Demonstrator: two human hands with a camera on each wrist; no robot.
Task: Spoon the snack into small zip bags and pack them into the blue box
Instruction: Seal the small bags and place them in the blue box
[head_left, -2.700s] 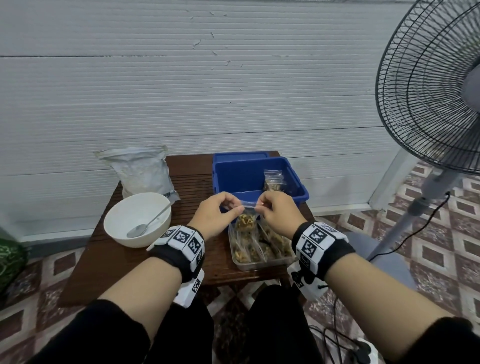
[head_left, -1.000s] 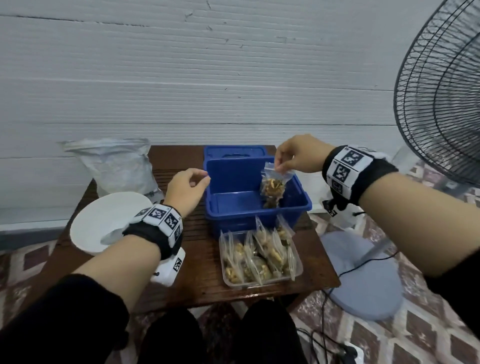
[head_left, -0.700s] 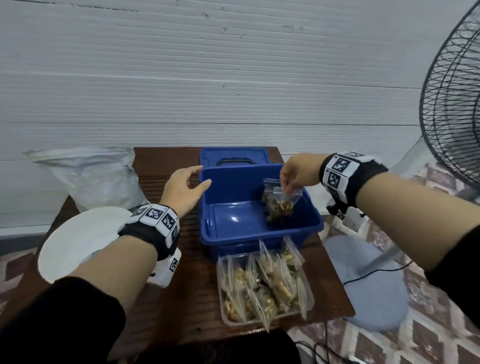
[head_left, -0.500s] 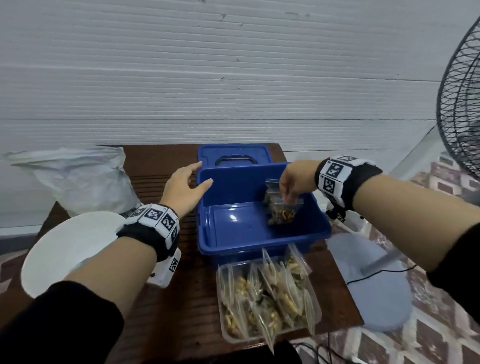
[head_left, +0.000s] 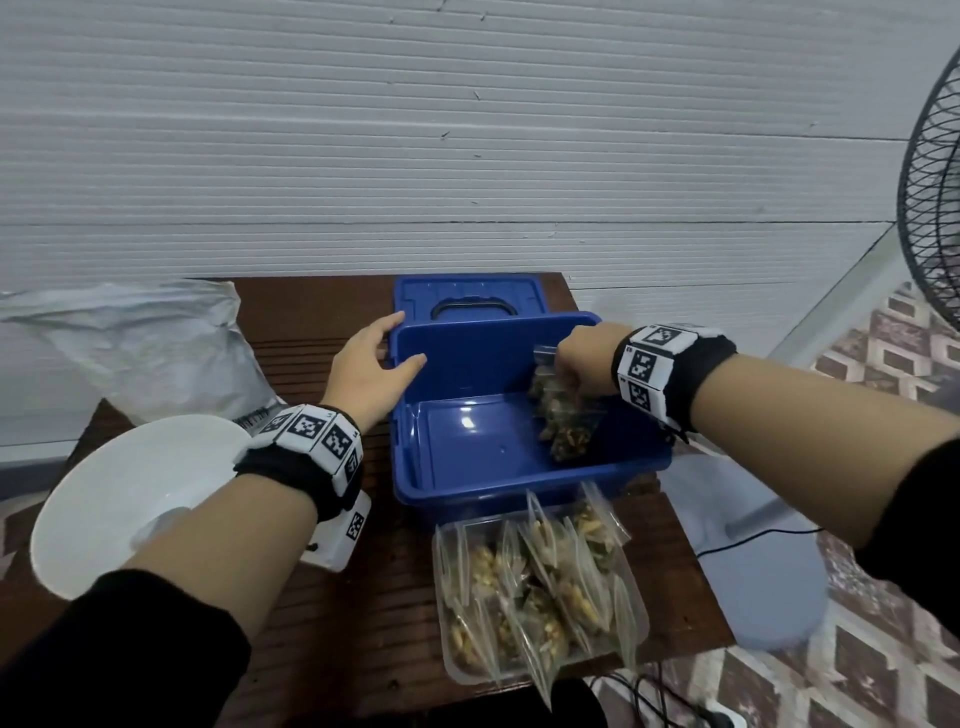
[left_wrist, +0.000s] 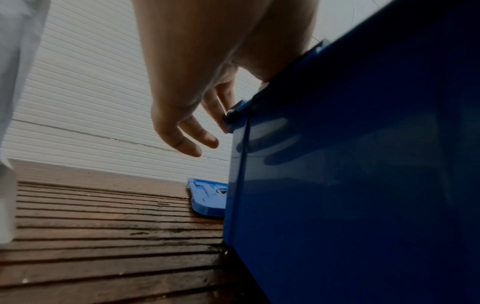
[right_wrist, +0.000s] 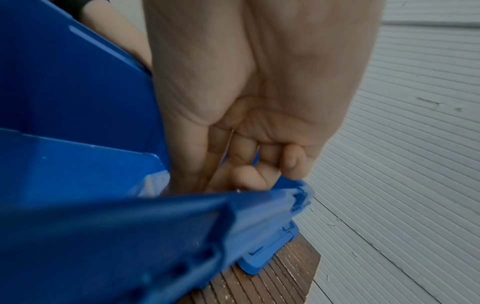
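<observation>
Snack-filled zip bag (head_left: 563, 415) hangs inside the blue box (head_left: 467, 447), against its right inner wall, with its lower end at or just above the box floor. The person's right hand (head_left: 584, 358) reaches down over the right rim and pinches the top of the bag, fingers (right_wrist: 246, 176) curled round it. In the right wrist view the curled fingers sit just behind the box rim; the bag itself is barely visible there.

The left hand (head_left: 371, 371) rests on the far left corner of the box, thumb lying over the rim and the other fingers (left_wrist: 187, 142) relaxed and spread down the outer side, not clenched on anything.

The box stands on a dark slatted wooden worktop (head_left: 332, 623). Its blue lid (head_left: 467, 301) lies flat just behind it, toward the white ribbed wall. In front of the box, touching or nearly touching it, a clear tray (head_left: 540, 670) holds several more filled zip bags (head_left: 540, 577) standing upright. To the left is a white bowl (head_left: 119, 499), partly hidden by the left forearm, and behind it a large whitish sack (head_left: 135, 348). A standing fan (head_left: 930, 218) is at the right edge.
</observation>
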